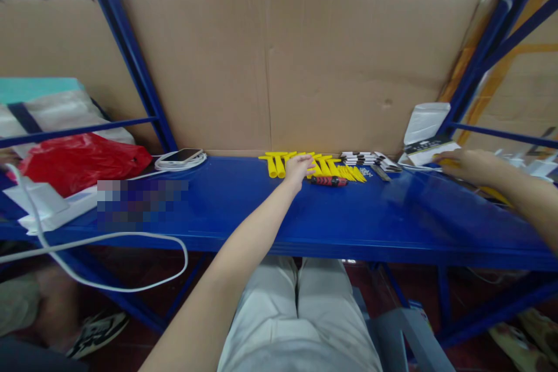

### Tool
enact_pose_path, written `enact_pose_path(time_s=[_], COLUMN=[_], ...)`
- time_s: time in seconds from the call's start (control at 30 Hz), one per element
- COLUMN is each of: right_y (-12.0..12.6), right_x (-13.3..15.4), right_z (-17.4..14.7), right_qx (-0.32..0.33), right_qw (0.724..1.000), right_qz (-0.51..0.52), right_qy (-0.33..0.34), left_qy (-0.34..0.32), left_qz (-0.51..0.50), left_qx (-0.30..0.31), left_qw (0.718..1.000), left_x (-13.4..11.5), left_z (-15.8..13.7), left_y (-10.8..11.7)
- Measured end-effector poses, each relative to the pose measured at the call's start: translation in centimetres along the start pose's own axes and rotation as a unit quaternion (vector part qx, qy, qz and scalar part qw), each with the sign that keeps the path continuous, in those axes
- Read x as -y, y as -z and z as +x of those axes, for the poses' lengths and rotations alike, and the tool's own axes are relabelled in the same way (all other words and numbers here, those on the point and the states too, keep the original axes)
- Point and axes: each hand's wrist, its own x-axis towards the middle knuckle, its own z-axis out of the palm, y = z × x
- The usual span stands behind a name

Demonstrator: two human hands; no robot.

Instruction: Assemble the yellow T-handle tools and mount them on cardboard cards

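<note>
My left hand [299,168] is over a row of yellow T-shaped plastic pieces [274,166], its fingers stretched to the right and loosely bent. No held thing shows in it. Just to its right lies a red and black screwdriver handle [329,181]. Beside that are thin yellow pointed plugs [352,173] and small metal bits [365,172]. My right hand [462,164] is off to the right, at an opened white box [426,122] and a black-and-white printed card [433,151]. Its fingers are blurred, and any grip is hidden.
White-and-black folded packets [360,158] and a flat grey metal piece [380,172] lie near the cardboard back [209,70]. At left are a phone [183,155] on a coiled cable, a red plastic bag [87,160] and a white power strip [65,209]. Blue posts [131,58] frame the shelf.
</note>
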Motion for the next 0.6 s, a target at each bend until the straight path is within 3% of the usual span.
enact_pose_path(time_s=[0.1, 0.23, 0.4, 0.6], right_y=[-2.4, -5.7, -7.4, -7.7], right_x=[-2.9, -4.8, -4.0, -2.8], right_z=[-0.5, -0.9, -0.8, 0.7], right_qx=[0.082, 0.106, 0.117, 0.137], right_qw=[0.994, 0.988, 0.983, 0.983], right_qz=[0.009, 0.056, 0.091, 0.043], right_qy=[-0.075, -0.100, -0.110, -0.115], left_qy=[-0.005, -0.008, -0.017, -0.023], left_qz=[0.011, 0.029, 0.041, 0.048], left_qx=[0.003, 0.006, 0.004, 0.006], left_qw=[1.000, 1.000, 0.999, 0.999], left_x=[0.1, 0.1, 0.1, 0.2], left_z=[0.2, 0.3, 0.1, 0.0], left_y=[0.1, 0.1, 0.1, 0.2])
